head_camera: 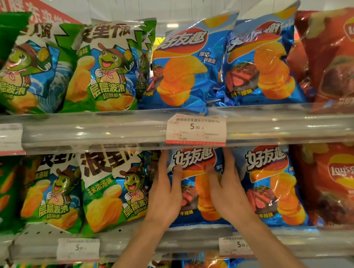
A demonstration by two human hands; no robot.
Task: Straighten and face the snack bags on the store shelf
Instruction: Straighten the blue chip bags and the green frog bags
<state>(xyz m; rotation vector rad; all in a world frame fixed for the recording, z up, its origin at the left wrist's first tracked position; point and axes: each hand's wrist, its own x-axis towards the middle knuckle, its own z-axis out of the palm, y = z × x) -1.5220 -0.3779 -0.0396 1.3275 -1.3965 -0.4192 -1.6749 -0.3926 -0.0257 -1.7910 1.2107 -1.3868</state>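
Two hands, left hand (166,200) and right hand (227,191), fingers nearly straight, flat against either side of a blue chip bag (196,176) at the middle shelf's (141,241) front edge, likely squaring its face outward, beside its twin blue bag (272,186).

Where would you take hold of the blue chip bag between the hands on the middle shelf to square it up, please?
Probably by its two side edges, from the front. The blue chip bag stands upright, facing out, with neighbours close on both sides, so only its face and edges are reachable. The left hand and right hand already flank it, fingers on its upper sides.
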